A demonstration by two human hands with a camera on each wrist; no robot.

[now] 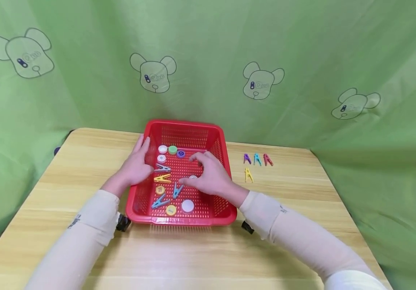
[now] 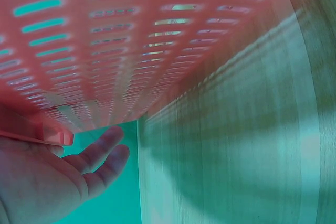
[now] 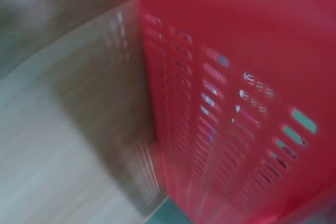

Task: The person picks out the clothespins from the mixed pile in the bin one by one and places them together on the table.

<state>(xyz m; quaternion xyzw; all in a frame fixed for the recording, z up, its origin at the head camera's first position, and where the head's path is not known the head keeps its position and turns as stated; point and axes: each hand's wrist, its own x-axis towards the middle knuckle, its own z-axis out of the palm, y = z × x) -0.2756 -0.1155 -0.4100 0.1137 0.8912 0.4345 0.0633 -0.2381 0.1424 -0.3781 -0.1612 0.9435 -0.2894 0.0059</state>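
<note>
A red plastic basket (image 1: 187, 220) with slotted walls stands on the table. My left hand (image 1: 134, 167) rests on its left rim, thumb over the inside and fingers stretched along the rim. The left wrist view shows those fingers loose outside the wall. Over the basket's inside is my right hand (image 1: 211, 175), its thumb and fingers curved with a wide gap between them. Close by the thumb lie a white cap (image 1: 193, 177), partly hidden, and a blue clothespin (image 1: 177, 190). A yellow clothespin (image 1: 162, 178) and a grey clothespin (image 1: 162, 168) lie near my left thumb.
Other bottle caps lie in the basket, among them a large pale cap (image 1: 187, 206) and a green cap (image 1: 172, 150). Right of it on the table are a purple clothespin (image 1: 247, 158), a red clothespin (image 1: 267, 159) and others. A green curtain (image 1: 208, 100) hangs behind.
</note>
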